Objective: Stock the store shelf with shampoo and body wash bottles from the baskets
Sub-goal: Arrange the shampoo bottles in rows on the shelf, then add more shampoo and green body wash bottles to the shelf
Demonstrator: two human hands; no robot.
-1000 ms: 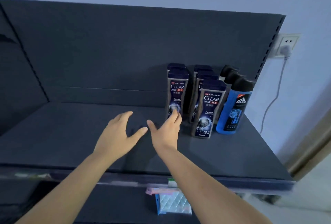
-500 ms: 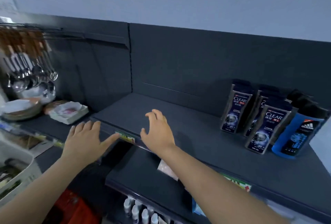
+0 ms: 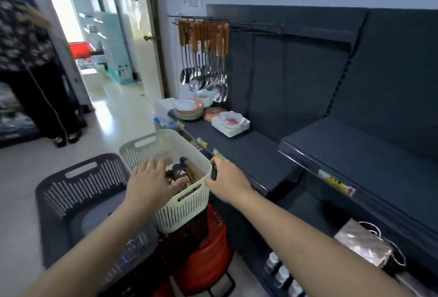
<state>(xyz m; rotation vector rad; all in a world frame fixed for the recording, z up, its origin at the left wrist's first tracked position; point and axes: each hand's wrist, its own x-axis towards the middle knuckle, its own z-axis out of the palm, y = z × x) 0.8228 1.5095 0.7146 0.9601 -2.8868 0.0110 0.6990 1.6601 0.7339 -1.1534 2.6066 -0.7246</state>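
A cream slotted basket sits on top of a red stool, with several dark bottles lying inside it. My left hand reaches into the basket, fingers spread just over the bottles, holding nothing. My right hand hovers at the basket's right rim, back toward me, and I see nothing held in it. A dark grey slotted basket stands left of the cream one. The dark store shelf runs along the right; the bottles standing on it are out of view.
Ladles hang above stacked dishes and a white dish on the shelf's far end. The red stool stands below the basket. Small bottles and a bag fill lower shelves. A person stands at left.
My view has swung left from the shelf's bottles to the baskets. Both hands left the shelf; the left now reaches into the cream basket and the right is at its rim.
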